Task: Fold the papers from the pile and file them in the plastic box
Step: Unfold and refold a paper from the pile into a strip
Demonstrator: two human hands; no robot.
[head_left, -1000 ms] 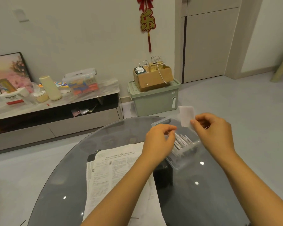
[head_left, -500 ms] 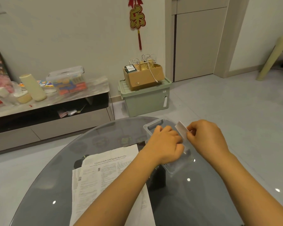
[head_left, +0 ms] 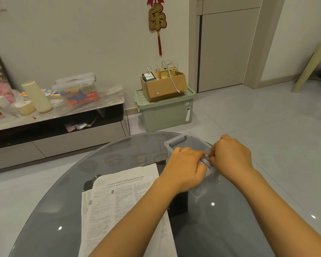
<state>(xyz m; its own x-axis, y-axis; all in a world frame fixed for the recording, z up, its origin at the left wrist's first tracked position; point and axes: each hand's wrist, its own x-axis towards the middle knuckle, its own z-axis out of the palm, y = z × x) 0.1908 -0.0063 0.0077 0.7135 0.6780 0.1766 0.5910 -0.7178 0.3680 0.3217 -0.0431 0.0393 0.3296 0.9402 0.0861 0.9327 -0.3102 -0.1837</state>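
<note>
Reaching into the plastic box (head_left: 176,142) with both hands, over the far right part of the glass table (head_left: 119,158). Left hand (head_left: 185,168) is knuckles-up with fingers curled down onto the folded papers (head_left: 205,162) in the box; right hand (head_left: 231,156) has fingers curled at the same stack, just beside the left. Can't tell exactly which sheet either one pinches, since the hands cover most of the box. Paper pile (head_left: 119,197) lies flat on the table, near left of the box, partly hidden under the left forearm. Beyond the table: green storage bin (head_left: 165,112) with a cardboard box (head_left: 163,86) on top, a low TV stand (head_left: 63,115) carrying a clear container (head_left: 76,89) and a cream bottle (head_left: 37,97). Red wall ornament (head_left: 157,19) hangs above the bin.
</note>
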